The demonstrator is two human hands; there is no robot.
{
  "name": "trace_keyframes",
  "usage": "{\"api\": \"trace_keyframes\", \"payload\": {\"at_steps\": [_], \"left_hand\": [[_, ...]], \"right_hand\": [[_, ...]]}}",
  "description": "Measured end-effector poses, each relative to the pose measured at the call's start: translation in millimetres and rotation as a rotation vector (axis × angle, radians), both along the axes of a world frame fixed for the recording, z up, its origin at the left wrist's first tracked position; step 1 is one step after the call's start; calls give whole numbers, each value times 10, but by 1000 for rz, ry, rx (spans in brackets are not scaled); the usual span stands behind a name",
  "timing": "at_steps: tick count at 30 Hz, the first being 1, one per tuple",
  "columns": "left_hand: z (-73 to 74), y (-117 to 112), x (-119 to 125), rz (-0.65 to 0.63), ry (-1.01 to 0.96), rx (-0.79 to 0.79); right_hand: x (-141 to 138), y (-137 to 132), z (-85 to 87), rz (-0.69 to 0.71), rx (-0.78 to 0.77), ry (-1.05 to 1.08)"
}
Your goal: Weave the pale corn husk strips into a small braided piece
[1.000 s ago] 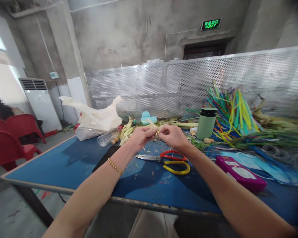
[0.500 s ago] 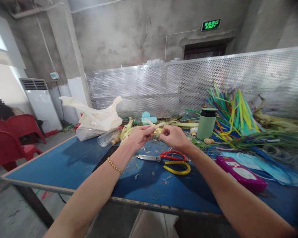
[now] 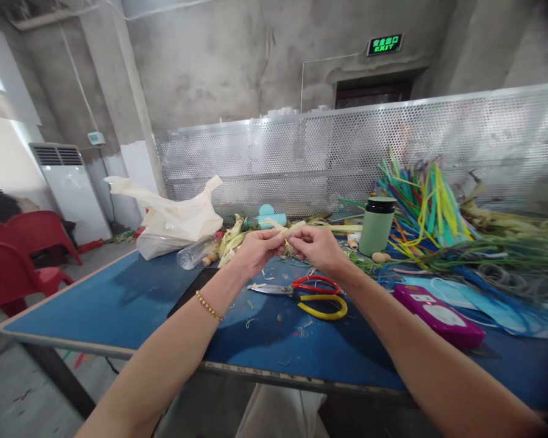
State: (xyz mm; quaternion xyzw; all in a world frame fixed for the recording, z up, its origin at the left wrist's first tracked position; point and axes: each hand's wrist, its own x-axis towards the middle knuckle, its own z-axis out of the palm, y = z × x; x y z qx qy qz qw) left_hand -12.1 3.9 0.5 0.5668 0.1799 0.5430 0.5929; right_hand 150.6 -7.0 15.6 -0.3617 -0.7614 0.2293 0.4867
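My left hand (image 3: 259,249), with a bead bracelet on the wrist, pinches a pale strip of corn husk (image 3: 296,228) over the table. My right hand (image 3: 320,248) is closed at the strip's right part, thumb and fingertips pressed on it. One end of the strip sticks up to the left above my left fingers. Below the hands lie scissors (image 3: 317,285) with one red and one yellow handle, blades pointing left. Small pale scraps are scattered around them. More corn husk (image 3: 232,240) lies just left of my left hand.
A white plastic bag (image 3: 178,213) and a clear bottle (image 3: 196,252) stand left. On the right are a green flask (image 3: 378,226), a heap of coloured strips (image 3: 432,207), a magenta box (image 3: 438,316) and blue face masks (image 3: 479,301). A dark flat tablet-like object (image 3: 194,292) lies beside my left forearm.
My right fingers have come in closer to my left ones and now press on the strip. The whole view has shifted slightly; the scissors lie as before.
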Motion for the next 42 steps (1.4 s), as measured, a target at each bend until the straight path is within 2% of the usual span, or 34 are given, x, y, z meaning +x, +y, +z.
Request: {"api": "trace_keyframes", "payload": {"at_steps": [14,19,26,32,37,42], "left_hand": [[64,-111,57,54,-78,-64],[71,-116,57,73,-67,-69],[68,-142,68,-25,23,-38],[41,-91,24,0,21,-77],[44,-98,22,15,34,-102],[73,-148,57,2,62,-131]], "right_hand": [[1,-22,39,20,-86,91],[2,-38,51,41,-62,49],[17,9,18,-71,-57,16],[50,-9,47,-43,-64,6],[58,-50,100,-85,1,116],[52,-57,105,-37,-30,203]]}}
